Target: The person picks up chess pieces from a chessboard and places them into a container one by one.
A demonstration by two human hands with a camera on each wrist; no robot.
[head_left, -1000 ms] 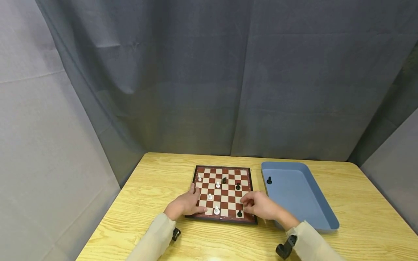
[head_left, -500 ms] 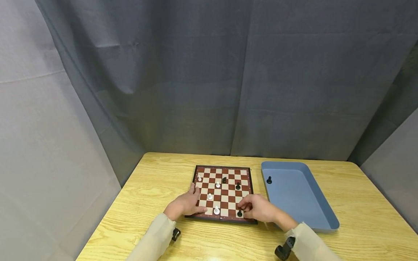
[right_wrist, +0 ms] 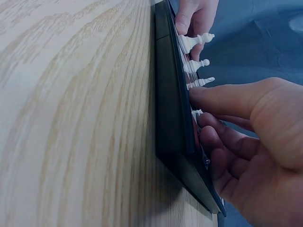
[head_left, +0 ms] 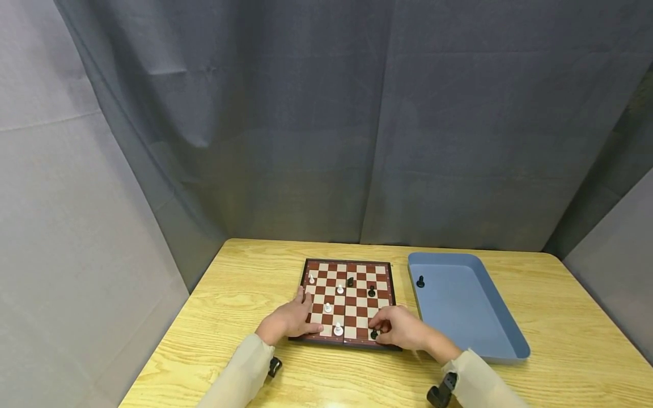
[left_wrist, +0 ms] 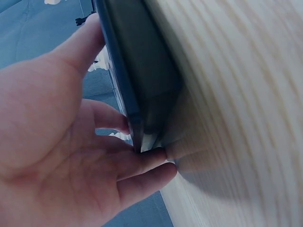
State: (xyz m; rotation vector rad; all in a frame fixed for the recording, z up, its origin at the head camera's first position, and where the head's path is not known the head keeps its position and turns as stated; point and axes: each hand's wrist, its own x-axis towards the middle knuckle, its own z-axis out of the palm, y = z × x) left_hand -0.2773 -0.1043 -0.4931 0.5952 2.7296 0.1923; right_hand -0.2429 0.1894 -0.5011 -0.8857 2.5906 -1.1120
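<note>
A chessboard (head_left: 353, 300) with red-brown and cream squares lies on the table, carrying several white and black chess pieces. My left hand (head_left: 293, 318) rests at its near left corner, fingers spread along the side edge and thumb on top. In the left wrist view, the fingertips (left_wrist: 163, 172) touch the outside of the board's frame. At the near right corner, my right hand (head_left: 403, 327) pinches a black chess piece (head_left: 374, 334) standing on the board. In the right wrist view the thumb and curled fingers (right_wrist: 208, 137) mostly hide this piece.
A blue tray (head_left: 502, 309) stands right of the board, with one black chess piece (head_left: 420, 281) near its left wall. White chess piece (head_left: 338, 329) stands near the board's front edge. The wooden table (head_left: 245, 277) meets grey curtains (head_left: 306, 141) behind.
My right hand has moved slightly left and down, and its fingers have closed around the black chess piece at the near right corner. My left hand has stayed still.
</note>
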